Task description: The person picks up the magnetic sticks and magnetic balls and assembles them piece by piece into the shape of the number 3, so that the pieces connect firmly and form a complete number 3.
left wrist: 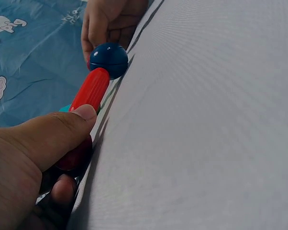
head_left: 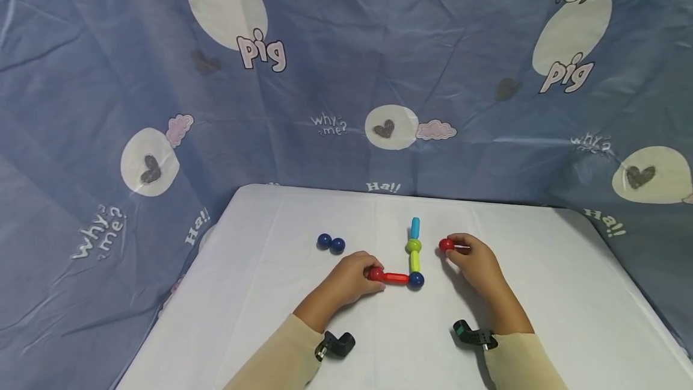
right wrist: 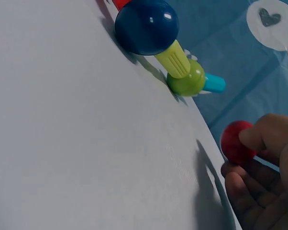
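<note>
An L-shaped chain of balls and rods lies on the white table. Its red ball [head_left: 376, 274] is pinched in my left hand [head_left: 351, 277], whose thumb reaches the red rod [left wrist: 90, 88]. That rod joins a dark blue ball [head_left: 415, 280] at the corner. From there a yellow-green rod [head_left: 414, 261] leads to a green ball [head_left: 414, 246] and a light blue rod [head_left: 415, 227]. To the right of the chain, apart from it, my right hand [head_left: 477, 260] pinches another red ball [right wrist: 238, 142] between thumb and fingers.
Two dark blue balls, a left one [head_left: 324, 241] and a right one [head_left: 338, 245], sit side by side on the white-covered table [head_left: 260, 294], left of the chain. A blue printed cloth [head_left: 325, 77] hangs behind the table. Each wrist wears a black camera mount [head_left: 335, 345].
</note>
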`<action>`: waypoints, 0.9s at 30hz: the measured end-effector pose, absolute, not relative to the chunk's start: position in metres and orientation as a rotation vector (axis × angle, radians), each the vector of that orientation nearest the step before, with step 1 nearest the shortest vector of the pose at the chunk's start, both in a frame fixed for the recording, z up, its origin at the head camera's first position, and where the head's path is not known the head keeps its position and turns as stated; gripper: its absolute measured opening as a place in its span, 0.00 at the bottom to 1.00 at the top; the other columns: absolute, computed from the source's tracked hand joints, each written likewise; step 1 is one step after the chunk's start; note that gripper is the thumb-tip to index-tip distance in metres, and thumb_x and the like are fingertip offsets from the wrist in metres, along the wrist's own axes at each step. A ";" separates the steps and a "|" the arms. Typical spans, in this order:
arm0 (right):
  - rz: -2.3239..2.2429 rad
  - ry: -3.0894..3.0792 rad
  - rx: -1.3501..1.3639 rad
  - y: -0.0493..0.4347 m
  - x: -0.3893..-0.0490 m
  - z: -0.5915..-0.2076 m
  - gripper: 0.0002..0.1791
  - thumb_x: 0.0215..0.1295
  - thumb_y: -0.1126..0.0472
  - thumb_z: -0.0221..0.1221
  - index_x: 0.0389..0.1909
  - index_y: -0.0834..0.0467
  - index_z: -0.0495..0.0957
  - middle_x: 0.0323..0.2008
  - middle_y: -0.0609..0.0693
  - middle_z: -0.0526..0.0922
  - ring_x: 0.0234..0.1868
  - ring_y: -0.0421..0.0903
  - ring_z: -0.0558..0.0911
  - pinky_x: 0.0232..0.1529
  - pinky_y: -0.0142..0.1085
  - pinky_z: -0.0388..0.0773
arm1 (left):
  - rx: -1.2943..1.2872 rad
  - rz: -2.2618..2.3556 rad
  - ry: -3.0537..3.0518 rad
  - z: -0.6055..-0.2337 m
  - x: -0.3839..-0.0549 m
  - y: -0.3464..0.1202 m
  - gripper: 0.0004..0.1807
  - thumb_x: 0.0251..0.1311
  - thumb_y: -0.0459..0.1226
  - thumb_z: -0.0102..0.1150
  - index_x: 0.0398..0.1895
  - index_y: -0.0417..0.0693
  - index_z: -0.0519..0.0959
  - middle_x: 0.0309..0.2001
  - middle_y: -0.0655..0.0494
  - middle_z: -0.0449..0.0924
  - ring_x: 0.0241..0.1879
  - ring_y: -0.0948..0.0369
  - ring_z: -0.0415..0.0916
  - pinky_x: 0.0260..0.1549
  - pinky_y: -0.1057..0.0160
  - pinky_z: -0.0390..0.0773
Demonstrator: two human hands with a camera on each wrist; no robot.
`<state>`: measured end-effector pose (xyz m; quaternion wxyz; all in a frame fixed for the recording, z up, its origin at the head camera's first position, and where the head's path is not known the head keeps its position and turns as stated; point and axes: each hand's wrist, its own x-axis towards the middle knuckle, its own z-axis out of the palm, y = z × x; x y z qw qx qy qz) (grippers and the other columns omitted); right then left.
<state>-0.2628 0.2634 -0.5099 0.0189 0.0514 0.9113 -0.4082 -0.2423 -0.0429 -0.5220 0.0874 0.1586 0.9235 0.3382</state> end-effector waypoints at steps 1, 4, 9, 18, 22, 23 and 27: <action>-1.272 2.830 0.172 0.262 -0.266 -0.510 0.24 0.73 0.56 0.62 0.67 0.58 0.76 0.67 0.61 0.78 0.66 0.62 0.78 0.61 0.57 0.79 | 0.473 1.010 2.749 -0.522 -0.242 -0.043 0.18 0.53 0.46 0.82 0.46 0.60 0.87 0.39 0.69 0.79 0.40 0.68 0.74 0.43 0.67 0.79; -1.293 2.837 0.173 0.261 -0.274 -0.509 0.24 0.73 0.57 0.62 0.66 0.59 0.76 0.65 0.62 0.80 0.65 0.62 0.78 0.62 0.57 0.77 | 0.490 1.023 2.744 -0.522 -0.242 -0.043 0.18 0.53 0.46 0.82 0.46 0.59 0.87 0.39 0.68 0.79 0.40 0.68 0.74 0.42 0.68 0.78; -1.346 2.836 0.141 0.259 -0.286 -0.509 0.23 0.73 0.56 0.62 0.65 0.61 0.76 0.63 0.63 0.81 0.64 0.61 0.79 0.64 0.57 0.74 | 0.516 1.042 2.741 -0.523 -0.241 -0.044 0.17 0.54 0.46 0.81 0.45 0.58 0.86 0.38 0.68 0.79 0.39 0.68 0.74 0.40 0.68 0.77; -1.475 2.787 0.124 0.246 -0.300 -0.500 0.24 0.74 0.57 0.61 0.66 0.60 0.74 0.65 0.62 0.80 0.67 0.61 0.78 0.67 0.56 0.74 | 0.496 1.033 2.739 -0.525 -0.240 -0.043 0.17 0.54 0.46 0.81 0.45 0.59 0.87 0.38 0.69 0.78 0.39 0.68 0.74 0.40 0.68 0.78; -1.509 2.800 0.083 0.240 -0.308 -0.494 0.23 0.76 0.56 0.60 0.67 0.60 0.74 0.65 0.62 0.80 0.67 0.61 0.78 0.68 0.56 0.72 | 0.504 1.028 2.746 -0.525 -0.241 -0.043 0.17 0.54 0.46 0.81 0.46 0.59 0.87 0.38 0.69 0.78 0.39 0.69 0.74 0.40 0.69 0.78; -1.516 2.797 0.083 0.239 -0.310 -0.493 0.23 0.76 0.56 0.60 0.67 0.60 0.74 0.65 0.61 0.80 0.67 0.61 0.78 0.69 0.56 0.72 | 0.510 1.026 2.749 -0.524 -0.241 -0.043 0.17 0.54 0.46 0.81 0.46 0.59 0.86 0.38 0.69 0.78 0.39 0.69 0.74 0.40 0.69 0.78; -1.527 2.760 0.103 0.231 -0.319 -0.491 0.23 0.77 0.56 0.60 0.68 0.59 0.74 0.66 0.60 0.79 0.68 0.60 0.77 0.69 0.55 0.73 | 0.508 1.016 2.753 -0.523 -0.241 -0.044 0.18 0.54 0.46 0.81 0.47 0.58 0.87 0.39 0.68 0.79 0.40 0.69 0.74 0.40 0.69 0.78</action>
